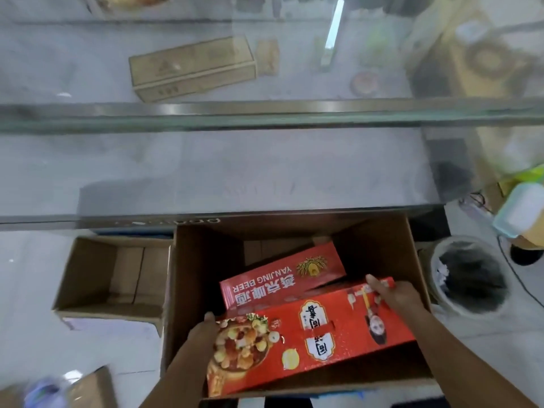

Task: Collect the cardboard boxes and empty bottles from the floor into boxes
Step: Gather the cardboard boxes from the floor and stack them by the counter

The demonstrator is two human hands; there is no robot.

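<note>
A large open brown cardboard box [188, 290] stands on the floor below a glass counter. Inside it lies a flattened red Yanjing Beer carton [279, 275]. Over it, tilted, is a second flattened red carton [312, 334] printed with a food picture. My left hand [203, 331] grips that carton's left edge and my right hand [394, 295] grips its far right corner, both inside the big box's opening. A plastic bottle [44, 393] shows blurred at the bottom left.
A smaller open cardboard box [88, 275] sits to the left of the big one. A round bin [468, 275] with a dark liner stands on the right. The glass counter [265, 113] runs across the view, with a tan box [191, 66] under the glass.
</note>
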